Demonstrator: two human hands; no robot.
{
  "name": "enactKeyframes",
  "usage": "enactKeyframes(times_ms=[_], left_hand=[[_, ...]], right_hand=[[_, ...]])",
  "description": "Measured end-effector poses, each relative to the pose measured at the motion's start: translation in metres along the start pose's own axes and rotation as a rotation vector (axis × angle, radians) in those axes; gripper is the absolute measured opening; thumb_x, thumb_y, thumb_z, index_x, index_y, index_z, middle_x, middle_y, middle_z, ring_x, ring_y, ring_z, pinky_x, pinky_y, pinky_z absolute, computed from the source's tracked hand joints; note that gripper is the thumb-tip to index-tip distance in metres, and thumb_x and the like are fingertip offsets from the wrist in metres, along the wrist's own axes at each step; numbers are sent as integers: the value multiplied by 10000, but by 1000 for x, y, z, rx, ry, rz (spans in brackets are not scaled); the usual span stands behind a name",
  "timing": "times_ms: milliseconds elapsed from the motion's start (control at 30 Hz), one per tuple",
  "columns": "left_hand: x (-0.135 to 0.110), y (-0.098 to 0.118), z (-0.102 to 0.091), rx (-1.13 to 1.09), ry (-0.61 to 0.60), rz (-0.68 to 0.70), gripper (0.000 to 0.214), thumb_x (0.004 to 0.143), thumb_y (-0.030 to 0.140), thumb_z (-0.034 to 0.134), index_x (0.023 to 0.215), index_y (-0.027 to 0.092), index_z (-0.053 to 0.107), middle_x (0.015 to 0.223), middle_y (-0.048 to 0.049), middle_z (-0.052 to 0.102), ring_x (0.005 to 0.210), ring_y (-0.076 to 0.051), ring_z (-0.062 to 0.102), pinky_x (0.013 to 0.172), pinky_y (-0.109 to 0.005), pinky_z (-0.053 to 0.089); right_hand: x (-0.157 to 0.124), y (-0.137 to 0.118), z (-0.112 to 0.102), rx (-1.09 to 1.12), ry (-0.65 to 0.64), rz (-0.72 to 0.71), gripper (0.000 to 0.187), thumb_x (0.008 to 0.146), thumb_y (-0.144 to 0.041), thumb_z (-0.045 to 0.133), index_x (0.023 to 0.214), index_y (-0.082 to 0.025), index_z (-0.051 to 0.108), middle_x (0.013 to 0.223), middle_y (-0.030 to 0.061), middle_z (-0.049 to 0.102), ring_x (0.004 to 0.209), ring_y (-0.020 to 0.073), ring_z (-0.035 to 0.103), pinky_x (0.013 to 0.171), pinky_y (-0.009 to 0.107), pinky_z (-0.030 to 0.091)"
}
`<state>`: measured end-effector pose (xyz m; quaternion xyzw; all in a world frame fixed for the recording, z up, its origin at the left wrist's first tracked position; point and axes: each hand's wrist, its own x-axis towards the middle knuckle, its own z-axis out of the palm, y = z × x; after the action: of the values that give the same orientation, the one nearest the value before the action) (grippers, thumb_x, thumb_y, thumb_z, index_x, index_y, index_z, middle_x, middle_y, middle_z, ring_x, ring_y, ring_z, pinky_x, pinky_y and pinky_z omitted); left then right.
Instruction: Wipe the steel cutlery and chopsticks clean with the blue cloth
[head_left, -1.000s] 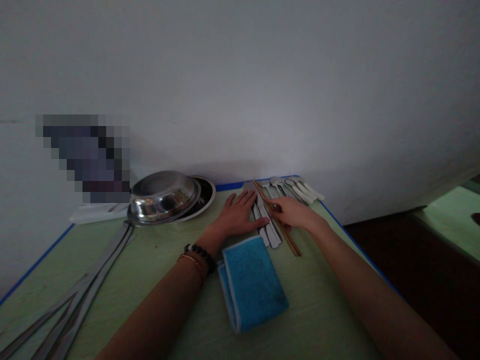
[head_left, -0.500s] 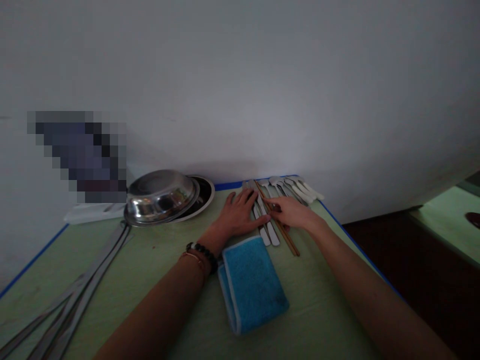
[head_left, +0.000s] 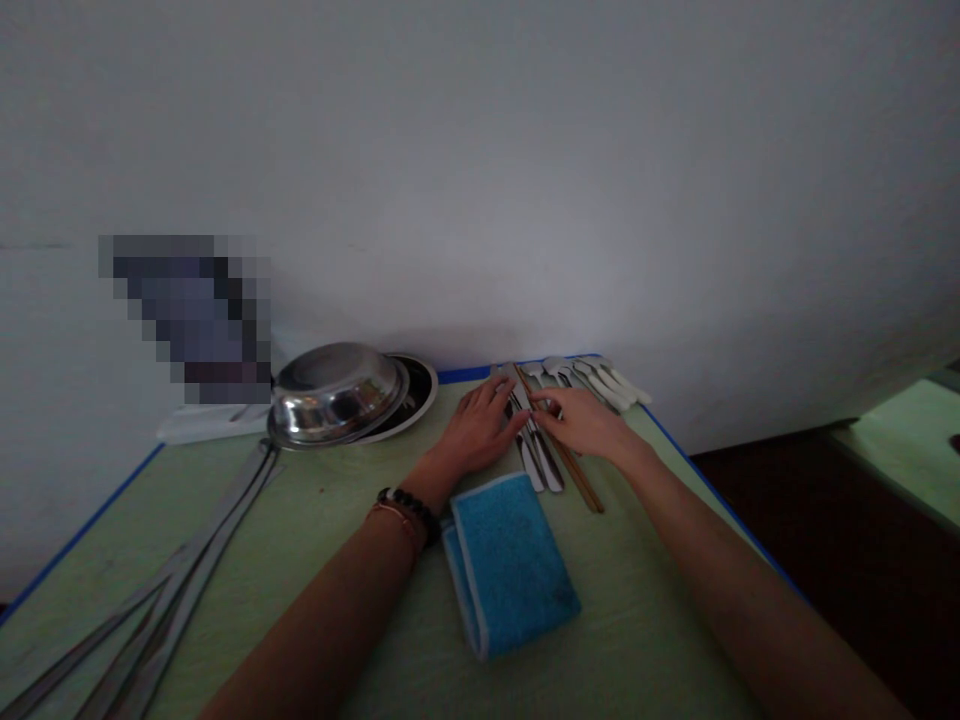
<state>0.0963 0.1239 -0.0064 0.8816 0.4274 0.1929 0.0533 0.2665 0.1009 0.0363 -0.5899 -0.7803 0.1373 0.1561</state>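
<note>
My left hand (head_left: 476,427) rests at the left side of a pair of metal table knives (head_left: 541,460), fingers stretched forward and thumb apart, touching them. My right hand (head_left: 581,420) reaches in from the other side, its thumb and forefinger curled together at the right-hand knife. Under that hand lies a pair of wooden chopsticks (head_left: 585,485), close alongside the knives. Several metal spoons (head_left: 556,370) and white-handled cutlery (head_left: 613,380) lie in a row to the right. A folded blue cloth (head_left: 517,570) is just in front of my hands.
At the back left, an upturned steel bowl (head_left: 334,395) leans over a dark, pale-rimmed plate (head_left: 420,385). Long metal tongs (head_left: 195,545) lie at the left. The green table (head_left: 360,490) has a blue edge and meets the wall. A blurred-out object (head_left: 199,320) stands at the left.
My left fingers have drawn closer together beside the knives. My right fingertips have shifted slightly left onto the right-hand knife, which has turned a little. The view has shifted slightly.
</note>
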Motion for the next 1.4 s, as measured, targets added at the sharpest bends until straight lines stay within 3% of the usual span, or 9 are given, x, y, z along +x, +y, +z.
enactKeyframes(times_ms=[133, 233, 367, 467, 567, 700, 800, 933, 1400], left_hand=[[-19, 5, -13, 8, 16, 6, 391, 922, 197, 297, 1293, 85, 354, 1355, -153, 400, 1270, -191, 357, 1061, -340, 303], [-44, 12, -34, 45, -28, 14, 377, 845, 80, 356, 1209, 120, 447, 1239, -106, 509, 1172, -181, 455, 1003, -316, 377], [-82, 25, -73, 148, -61, -73, 197, 837, 161, 419, 967, 124, 561, 996, -110, 605, 993, -253, 543, 870, -385, 449], [-109, 23, -109, 216, -91, -171, 203, 850, 241, 422, 944, 120, 555, 867, -110, 636, 819, -264, 598, 742, -404, 476], [-132, -1, -150, 272, -343, -417, 319, 870, 412, 387, 944, 161, 570, 831, -95, 656, 746, -249, 617, 658, -357, 473], [-155, -61, -191, 308, -453, -609, 362, 765, 467, 543, 876, 130, 617, 880, -149, 672, 800, -276, 621, 680, -349, 463], [-166, -99, -194, 285, -520, -758, 405, 662, 494, 633, 834, 128, 654, 905, -171, 686, 795, -293, 630, 665, -351, 476], [-173, -121, -178, 154, -602, -864, 294, 564, 427, 722, 629, 147, 659, 728, -137, 709, 691, -270, 651, 600, -324, 501], [-177, -147, -178, -186, -758, -911, 164, 593, 259, 651, 491, 135, 618, 651, -121, 712, 584, -221, 665, 578, -310, 547]], right_hand=[[-4, -18, -8, 25, -35, -41, 237, 839, -276, 462, 923, -155, 648, 808, 63, 682, 713, 152, 599, 640, 244, 396], [-13, -34, -14, 22, -198, -99, 190, 821, -270, 473, 805, -159, 627, 761, 54, 667, 687, 146, 591, 600, 237, 381], [-28, -62, -2, 35, -480, -97, 246, 810, -383, 482, 881, -168, 578, 774, 58, 656, 554, 135, 570, 504, 243, 362], [-37, -84, 21, -3, -452, -147, 298, 764, -453, 540, 878, -178, 541, 824, 69, 652, 680, 182, 598, 547, 260, 366], [-38, -106, 43, -54, -377, -186, 297, 766, -460, 537, 844, -174, 515, 863, 88, 647, 764, 215, 598, 609, 287, 372], [-33, -134, 66, -117, -279, -214, 317, 837, -475, 426, 860, -172, 517, 886, 105, 656, 784, 235, 616, 629, 309, 373], [-31, -148, 82, -179, -133, -223, 319, 869, -466, 364, 864, -189, 522, 875, 77, 664, 745, 236, 628, 601, 314, 357], [-32, -151, 95, -121, 16, -219, 278, 879, -426, 366, 800, -208, 518, 823, 19, 659, 723, 196, 618, 618, 300, 356], [-31, -147, 96, -33, 23, -197, 261, 872, -412, 394, 791, -215, 546, 772, -1, 658, 686, 158, 593, 615, 276, 337]])
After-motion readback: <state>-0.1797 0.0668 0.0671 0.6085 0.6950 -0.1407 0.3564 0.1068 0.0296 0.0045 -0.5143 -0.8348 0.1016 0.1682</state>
